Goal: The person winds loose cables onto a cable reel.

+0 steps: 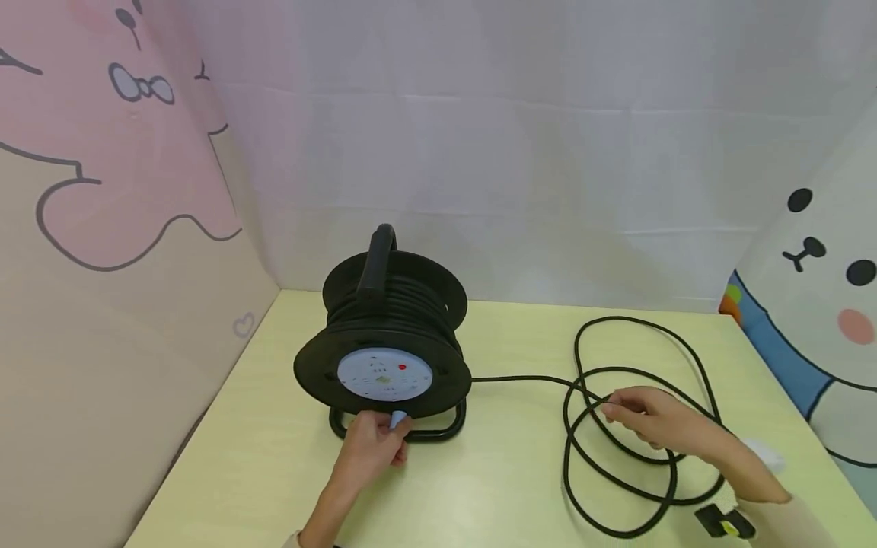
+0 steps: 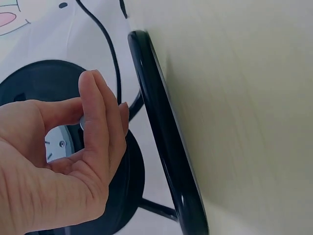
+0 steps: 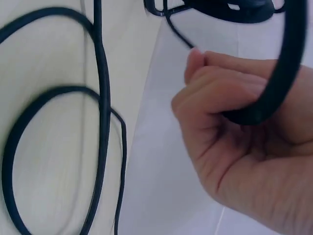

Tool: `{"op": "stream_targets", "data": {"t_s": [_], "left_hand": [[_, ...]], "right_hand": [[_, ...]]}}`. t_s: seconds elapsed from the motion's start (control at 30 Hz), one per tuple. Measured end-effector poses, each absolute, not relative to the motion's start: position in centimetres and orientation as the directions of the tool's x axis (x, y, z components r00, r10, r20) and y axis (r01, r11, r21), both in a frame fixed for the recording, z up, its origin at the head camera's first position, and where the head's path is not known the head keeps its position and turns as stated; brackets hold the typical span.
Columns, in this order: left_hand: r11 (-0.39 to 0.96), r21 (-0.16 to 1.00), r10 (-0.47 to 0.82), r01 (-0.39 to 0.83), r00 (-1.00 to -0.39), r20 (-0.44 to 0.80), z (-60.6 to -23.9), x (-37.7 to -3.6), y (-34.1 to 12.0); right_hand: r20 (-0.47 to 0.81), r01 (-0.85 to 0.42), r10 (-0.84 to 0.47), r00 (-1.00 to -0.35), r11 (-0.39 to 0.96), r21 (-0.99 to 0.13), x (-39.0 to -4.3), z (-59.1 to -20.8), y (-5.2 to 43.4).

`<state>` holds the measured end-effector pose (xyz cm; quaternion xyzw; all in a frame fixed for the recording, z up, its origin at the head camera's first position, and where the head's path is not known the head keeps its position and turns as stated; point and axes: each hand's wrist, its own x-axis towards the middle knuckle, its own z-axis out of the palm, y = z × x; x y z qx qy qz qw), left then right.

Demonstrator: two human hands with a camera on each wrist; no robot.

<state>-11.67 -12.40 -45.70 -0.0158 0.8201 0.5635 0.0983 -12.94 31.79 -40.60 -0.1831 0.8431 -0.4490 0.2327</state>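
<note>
A black cable reel [image 1: 314,371] with a pale round socket face [image 1: 385,374] stands on the table, its handle [image 1: 376,266] upright and cable [image 1: 411,304] wound round the drum. At the lower edge of the front disc, my left hand [image 1: 373,441] pinches a small pale knob [image 1: 398,418] between thumb and fingers. To the right, my right hand [image 1: 661,418] grips the black cable [image 1: 521,378] that runs out from the reel. In the right wrist view the cable [image 3: 286,63] passes into the curled fingers [image 3: 215,95].
Loose loops of cable [image 1: 620,535] lie on the pale table [image 1: 507,472] below and around the right hand. Under the reel is a black tubular stand [image 1: 432,436]. A small white object [image 1: 763,455] sits behind the right forearm. Printed curtains [image 1: 479,152] close off the back and sides.
</note>
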Motion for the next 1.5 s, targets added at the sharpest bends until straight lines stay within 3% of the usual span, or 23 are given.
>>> {"op": "stream_targets", "data": {"t_s": [0.17, 0.43, 0.77, 1.0, 1.3, 1.5], "left_hand": [[0.374, 0.908, -0.020, -0.189, -0.980, -0.196, -45.5, -11.7, -14.8], [0.349, 0.896, -0.171, -0.274, -0.959, -0.226, -43.3, -11.6, -18.9], [0.277, 0.926, -0.223, -0.257, -0.954, -0.198, -39.4, -11.2, -21.4], [0.237, 0.940, -0.243, -0.243, -0.952, -0.185, -37.1, -11.2, -21.8], [0.198, 0.966, -0.228, -0.167, -0.966, -0.121, -35.2, -11.6, -20.9], [0.201, 0.973, -0.216, -0.117, -0.974, -0.073, -33.8, -11.4, -20.1]], "right_hand": [[-0.174, -0.101, -0.480, -0.860, 0.494, -0.864, -12.5, -40.1, 34.0], [-0.171, 0.000, -0.398, -0.901, 0.393, -0.920, -12.4, -39.3, 36.1], [-0.126, -0.037, -0.339, -0.932, 0.436, -0.899, -13.6, -39.7, 35.6], [-0.075, -0.102, -0.420, -0.904, 0.385, -0.917, -14.9, -39.9, 33.4], [-0.011, -0.202, -0.344, -0.939, 0.576, -0.792, -15.8, -40.4, 30.8], [0.051, -0.266, -0.356, -0.933, 0.588, -0.764, -16.6, -40.5, 28.5]]}}
